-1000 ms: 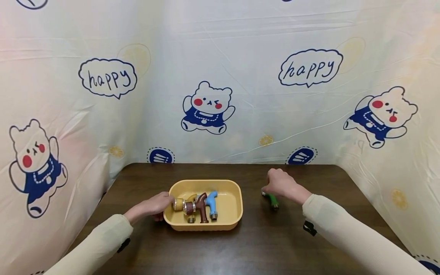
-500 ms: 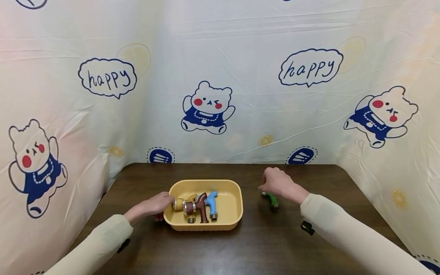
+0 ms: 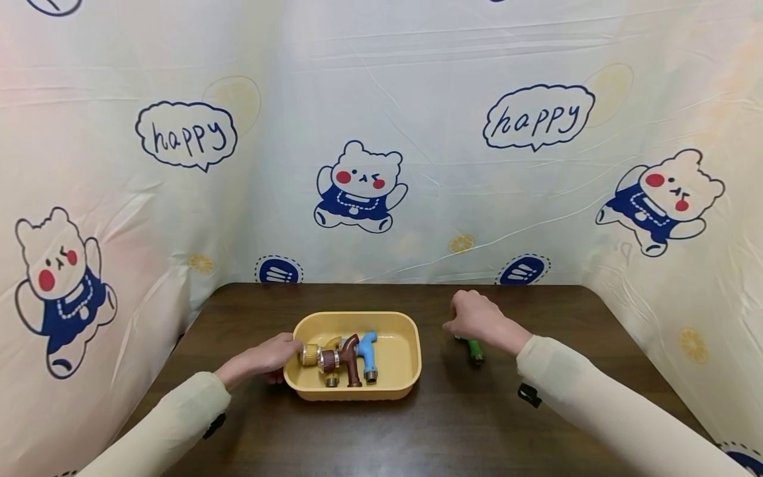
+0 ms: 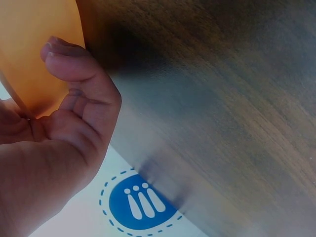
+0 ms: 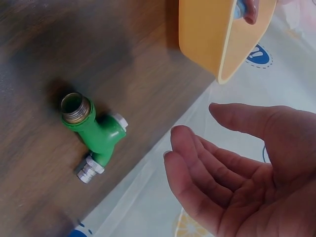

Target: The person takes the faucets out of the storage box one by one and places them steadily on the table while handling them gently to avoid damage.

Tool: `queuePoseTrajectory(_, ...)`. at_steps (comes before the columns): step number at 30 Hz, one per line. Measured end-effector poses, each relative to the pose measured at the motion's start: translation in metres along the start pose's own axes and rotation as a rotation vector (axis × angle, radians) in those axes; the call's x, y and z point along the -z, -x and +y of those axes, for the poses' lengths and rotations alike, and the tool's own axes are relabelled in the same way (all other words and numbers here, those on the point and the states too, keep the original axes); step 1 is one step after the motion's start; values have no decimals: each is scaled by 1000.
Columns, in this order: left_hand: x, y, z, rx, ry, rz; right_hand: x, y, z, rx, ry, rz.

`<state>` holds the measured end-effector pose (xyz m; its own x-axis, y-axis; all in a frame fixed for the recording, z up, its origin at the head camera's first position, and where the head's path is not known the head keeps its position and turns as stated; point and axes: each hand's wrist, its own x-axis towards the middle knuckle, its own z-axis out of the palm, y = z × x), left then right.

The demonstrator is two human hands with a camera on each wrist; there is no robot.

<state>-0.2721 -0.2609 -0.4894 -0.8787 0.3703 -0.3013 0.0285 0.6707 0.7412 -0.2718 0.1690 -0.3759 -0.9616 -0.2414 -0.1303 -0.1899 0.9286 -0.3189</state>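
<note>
My left hand [image 3: 268, 356] grips the left rim of a yellow plastic basin [image 3: 406, 358]; in the left wrist view its fingers curl against the basin wall [image 4: 54, 19]. Inside the basin lie a yellow faucet [image 3: 308, 354], a brown faucet [image 3: 352, 364] and a blue faucet [image 3: 367, 358], the yellow one partly hidden behind the brown. On the table to the right is a green faucet [image 5: 101, 138] with a threaded metal end. My right hand [image 3: 483, 320] hovers over it, apart from it and holding nothing. The right wrist view shows its fingers [image 5: 190, 190] loosely bent, thumb apart.
The dark wooden table [image 3: 381, 437] carries the basin and the green faucet. A pale printed cloth [image 3: 429, 99] hangs at the back and both sides, close to the table's edges.
My right hand has shifted a little to the left, away from the green faucet's upper end. That faucet, the basin and my left hand have stayed in place.
</note>
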Motion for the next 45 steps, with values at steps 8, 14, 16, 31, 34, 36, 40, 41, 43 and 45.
queuePoseTrajectory(8, -2, 21, 35, 77, -5, 35, 2, 2, -8, 17, -1, 4)
queuePoseTrajectory(14, -3, 25, 42, 78, -12, 40, 1, 3, -13, 14, -11, -2)
queuePoseTrajectory(16, 0, 7, 9, 5, 0, -3, 1, 4, -15, 22, -9, -1)
queuePoseTrajectory(31, 3, -14, -24, -4, -5, -38, 2, 2, -24, 57, -10, 12)
queuePoseTrajectory(34, 3, -18, -29, 10, -12, -40, 2, 2, -25, 61, -15, 12)
queuePoseTrajectory(36, 3, -18, -27, 9, -20, -35, 3, 2, -27, 62, -16, 12)
queuePoseTrajectory(40, 4, -14, -18, 29, -38, -43, 2, 2, -28, 68, -13, 15)
queuePoseTrajectory(41, 4, -12, -15, 30, -35, -45, 2, 2, -28, 69, -11, 14)
queuePoseTrajectory(43, 5, -8, -7, 47, -24, -44, 2, 2, -29, 70, -12, 10)
queuePoseTrajectory(45, 4, -6, -5, 38, -11, -42, 2, 3, -29, 71, -12, 7)
